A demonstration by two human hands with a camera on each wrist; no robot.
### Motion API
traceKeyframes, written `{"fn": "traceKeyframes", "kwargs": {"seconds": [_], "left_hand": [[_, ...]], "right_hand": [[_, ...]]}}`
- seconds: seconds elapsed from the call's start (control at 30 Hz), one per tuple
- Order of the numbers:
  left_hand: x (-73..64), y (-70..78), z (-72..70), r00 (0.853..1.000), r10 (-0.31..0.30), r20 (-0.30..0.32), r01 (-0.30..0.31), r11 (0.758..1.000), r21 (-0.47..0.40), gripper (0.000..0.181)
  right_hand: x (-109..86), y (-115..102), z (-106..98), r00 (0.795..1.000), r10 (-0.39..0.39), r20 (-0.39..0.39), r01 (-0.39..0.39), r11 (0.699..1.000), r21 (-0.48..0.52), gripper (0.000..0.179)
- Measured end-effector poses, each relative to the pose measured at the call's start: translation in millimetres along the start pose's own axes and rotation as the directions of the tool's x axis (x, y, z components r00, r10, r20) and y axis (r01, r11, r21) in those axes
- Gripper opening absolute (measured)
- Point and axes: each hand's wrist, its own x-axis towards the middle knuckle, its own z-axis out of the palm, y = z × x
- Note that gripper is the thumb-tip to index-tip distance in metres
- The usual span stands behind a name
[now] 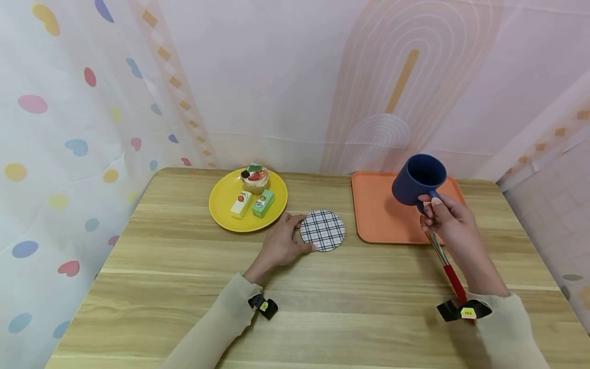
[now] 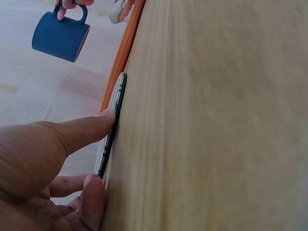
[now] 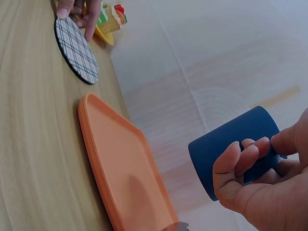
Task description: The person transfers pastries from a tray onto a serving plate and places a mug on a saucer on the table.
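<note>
My right hand [image 1: 454, 220] grips a dark blue mug [image 1: 410, 187] by its handle and holds it raised over the orange tray [image 1: 375, 215]. The mug's opening shows in the head view, and its side faces the right wrist view. At the middle of the table, my left hand [image 1: 283, 241] has its thumb and fingers at the rim of a round plaid coaster [image 1: 322, 230], pinching it. In the left wrist view the coaster [image 2: 113, 122] appears edge-on, close over the wood, with the thumb on its rim.
A yellow plate [image 1: 218, 207] behind my left hand bears a fruit-topped cupcake [image 1: 255, 182], a white cake piece [image 1: 241, 205] and a green one [image 1: 264, 203]. A red-handled metal utensil [image 1: 454, 282] lies beneath my right forearm, partly hidden. A patterned curtain [image 1: 276, 77] backs the table.
</note>
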Motion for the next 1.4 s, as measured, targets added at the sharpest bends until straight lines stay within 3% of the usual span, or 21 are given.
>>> {"fn": "traceKeyframes", "kwargs": {"seconds": [0.17, 0.87, 1.07, 1.4], "left_hand": [[0.1, 0.2, 0.1, 1.0, -0.004, 0.004, 0.004, 1.0, -0.007, 0.084], [-0.2, -0.1, 0.1, 1.0, -0.002, -0.001, 0.002, 1.0, -0.01, 0.083], [0.9, 0.7, 0.8, 1.0, -0.007, 0.003, 0.007, 1.0, 0.003, 0.083], [0.1, 0.4, -0.5, 1.0, -0.01, 0.007, 0.01, 1.0, -0.002, 0.083]], "right_hand": [[-1.7, 0, 5, 1.0, 0.001, 0.024, -0.001, 1.0, 0.014, 0.042], [-16.2, -1, 35, 0.996, -0.02, 0.082, 0.027, 0.996, -0.087, 0.043], [-18.8, 2, 42, 0.992, -0.035, 0.119, 0.044, 0.997, -0.07, 0.044], [-21.5, 5, 58, 0.988, 0.002, 0.157, 0.016, 0.994, -0.11, 0.044]]}}
